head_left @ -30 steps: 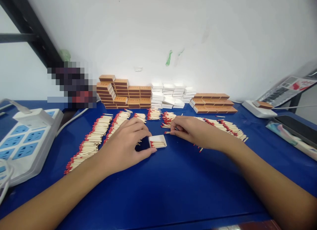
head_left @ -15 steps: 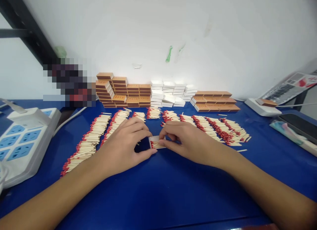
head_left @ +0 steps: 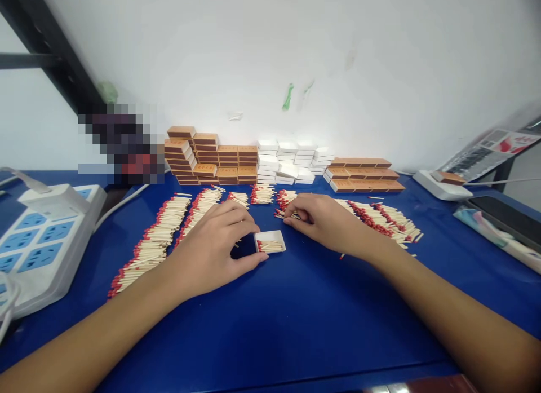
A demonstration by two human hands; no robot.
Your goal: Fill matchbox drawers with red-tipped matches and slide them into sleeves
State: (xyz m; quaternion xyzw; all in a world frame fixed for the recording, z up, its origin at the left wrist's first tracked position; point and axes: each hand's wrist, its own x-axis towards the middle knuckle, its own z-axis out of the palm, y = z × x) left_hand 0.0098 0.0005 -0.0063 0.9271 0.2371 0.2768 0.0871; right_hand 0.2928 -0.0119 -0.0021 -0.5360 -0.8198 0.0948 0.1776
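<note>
A small white matchbox tray [head_left: 276,236] lies on the blue table, holding several red-tipped matches [head_left: 269,246] along its near side. My left hand [head_left: 222,241] grips the tray's left end between thumb and fingers. To the right and a little farther back, my right hand [head_left: 323,221] is closed, its fingertips pinching at loose matches [head_left: 291,214] at the front of a pile. Part of the match rows behind this hand is hidden. More matches [head_left: 150,241] lie in long rows to the left, and a short bundle of matches [head_left: 262,194] sits behind the tray.
Brown matchboxes [head_left: 228,156] and white trays [head_left: 287,162] are stacked along the wall, with more brown boxes [head_left: 363,176] to their right. A power strip [head_left: 51,235] stands at left. At right lie a dark phone [head_left: 507,218] and a white device [head_left: 442,185] with a matchbox on it.
My right hand has left the tray and moved back and right to the loose matches, uncovering the tray's right end. My left hand keeps its hold on the tray.
</note>
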